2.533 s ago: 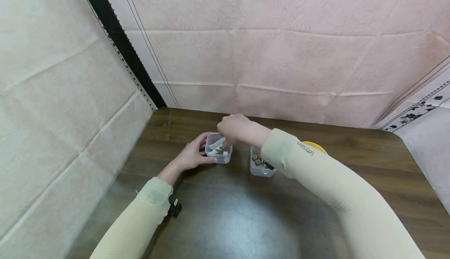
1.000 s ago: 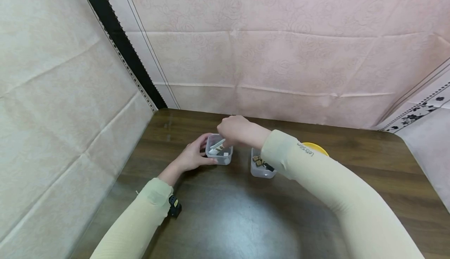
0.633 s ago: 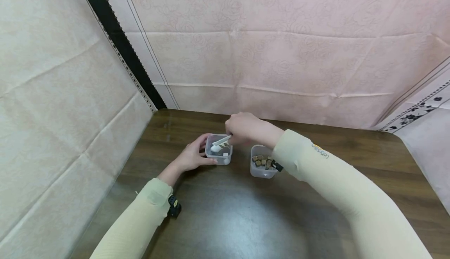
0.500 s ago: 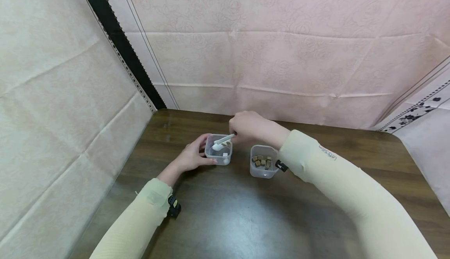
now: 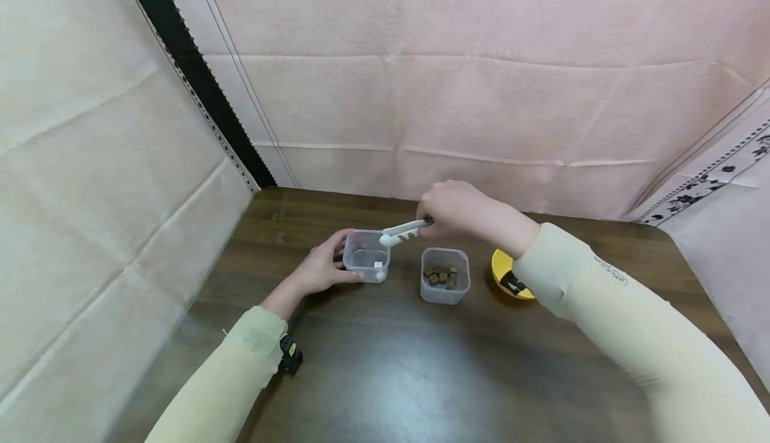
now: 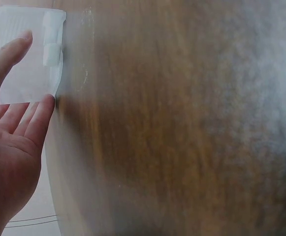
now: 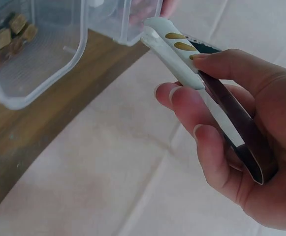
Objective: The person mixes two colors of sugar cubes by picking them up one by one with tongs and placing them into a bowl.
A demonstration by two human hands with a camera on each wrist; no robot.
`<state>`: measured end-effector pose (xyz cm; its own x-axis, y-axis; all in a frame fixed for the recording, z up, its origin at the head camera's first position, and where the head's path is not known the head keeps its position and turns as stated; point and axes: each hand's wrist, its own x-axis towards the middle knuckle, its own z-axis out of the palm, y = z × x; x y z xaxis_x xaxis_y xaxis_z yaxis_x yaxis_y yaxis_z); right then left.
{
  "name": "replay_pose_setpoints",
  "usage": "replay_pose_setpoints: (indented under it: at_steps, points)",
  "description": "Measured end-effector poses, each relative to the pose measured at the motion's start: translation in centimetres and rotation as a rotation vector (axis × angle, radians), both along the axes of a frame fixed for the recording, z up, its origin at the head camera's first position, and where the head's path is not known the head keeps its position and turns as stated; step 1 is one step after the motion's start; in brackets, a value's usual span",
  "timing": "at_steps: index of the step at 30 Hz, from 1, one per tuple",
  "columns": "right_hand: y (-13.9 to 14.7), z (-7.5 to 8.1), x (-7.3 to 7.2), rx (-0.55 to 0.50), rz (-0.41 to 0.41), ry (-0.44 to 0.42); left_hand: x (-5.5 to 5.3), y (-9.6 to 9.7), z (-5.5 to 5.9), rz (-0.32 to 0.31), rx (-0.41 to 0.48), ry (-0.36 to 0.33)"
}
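Observation:
My left hand [image 5: 321, 266] grips a clear plastic container [image 5: 356, 241] from its left side, thumb along the near wall; in the left wrist view the fingers lie under one edge of that container [image 6: 19, 73]. Small white blocks [image 5: 377, 264] sit inside it. My right hand [image 5: 460, 209] pinches tongs [image 5: 404, 230] with white, leaf-patterned arms, their tips over the container's right rim. In the right wrist view thumb and fingers squeeze the tongs [image 7: 177, 54], the tips nearly together. I cannot tell whether the white bit at the tips is a block.
A second clear container [image 5: 445, 296] with several brown cubes [image 5: 442, 274] stands right of the first. Further right is a yellow bowl [image 5: 500, 266], partly hidden by the right wrist's camera and sleeve. A cloth-covered wall [image 5: 451, 109] rises behind the wooden table [image 5: 373, 349].
My right hand has moved right, drawing the tongs up out of the left container. The brown cubes' container and yellow bowl are more uncovered. My left hand keeps its hold on the container.

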<state>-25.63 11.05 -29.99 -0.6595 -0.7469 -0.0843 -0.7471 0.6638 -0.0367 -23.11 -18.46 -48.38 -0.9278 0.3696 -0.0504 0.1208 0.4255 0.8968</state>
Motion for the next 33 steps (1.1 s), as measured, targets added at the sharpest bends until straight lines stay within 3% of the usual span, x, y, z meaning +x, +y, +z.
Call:
replay_pose_setpoints:
  at_steps: [6, 14, 22, 33]
  points:
    - [2.9, 0.9, 0.8, -0.003, -0.039, 0.021, 0.2, 0.1, 0.2, -0.009, -0.012, 0.016]
    - [6.5, 0.8, 1.4, -0.040, -0.060, 0.060, 0.3, 0.2, 0.3, -0.013, -0.018, 0.022]
    - [9.4, 1.6, 2.6, -0.039, -0.143, -0.021, 0.2, 0.0, 0.1, -0.020, -0.019, 0.004]
    - [14.2, 0.4, 3.7, -0.058, -0.185, 0.015, 0.0, 0.0, 0.1, -0.022, -0.014, 0.010]
